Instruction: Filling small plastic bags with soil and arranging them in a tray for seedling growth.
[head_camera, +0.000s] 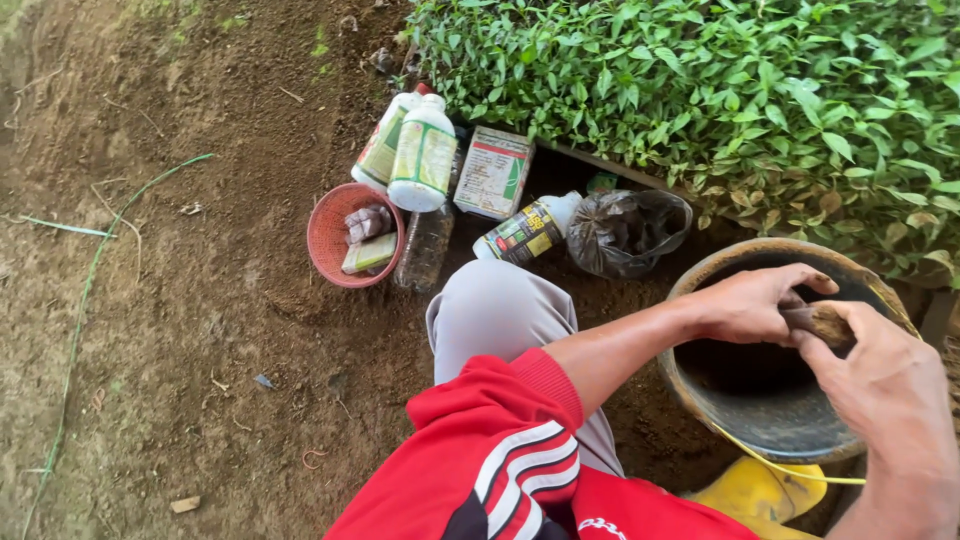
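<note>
My left hand (752, 302) and my right hand (885, 390) meet over a round dark bucket (770, 425) at the right. Both grip a short brown stick-like piece (822, 322) held above the bucket's opening. The left hand closes on its near end, the right hand's thumb and fingers wrap its far end. The bucket's inside looks dark and wet. My grey trouser knee (495, 310) and red sleeve with white stripes (500, 455) lie just left of the bucket.
On the bare soil sit a red basket (328, 240) with small packets, white plastic bottles (422, 155), a clear bottle (425, 250), a carton (493, 172) and a black plastic bag (625, 232). Dense green seedlings (720, 90) fill the top right. A yellow thing (755, 495) lies below the bucket.
</note>
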